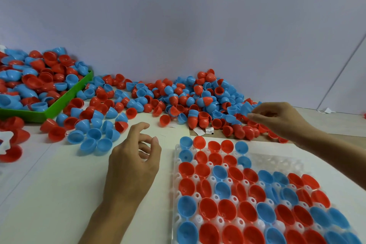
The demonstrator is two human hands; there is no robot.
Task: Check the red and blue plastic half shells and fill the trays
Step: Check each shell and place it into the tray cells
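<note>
A clear plastic tray [277,161] lies at the lower right, most of its cups filled with red and blue half shells, open side up; its far right cups stand bare. A loose pile of red and blue half shells [188,101] spreads along the wall behind it. My right hand [277,119] reaches over the pile's right end and pinches a blue half shell [246,108] by its rim. My left hand [134,156] hovers over the white table left of the tray, fingers loosely curled, holding nothing.
A green bin [67,98] heaped with more shells stands at the far left. Several blue and red shells [93,136] lie scattered in front of it. A small paper label [209,130] lies by the tray's far edge. The wall rises close behind.
</note>
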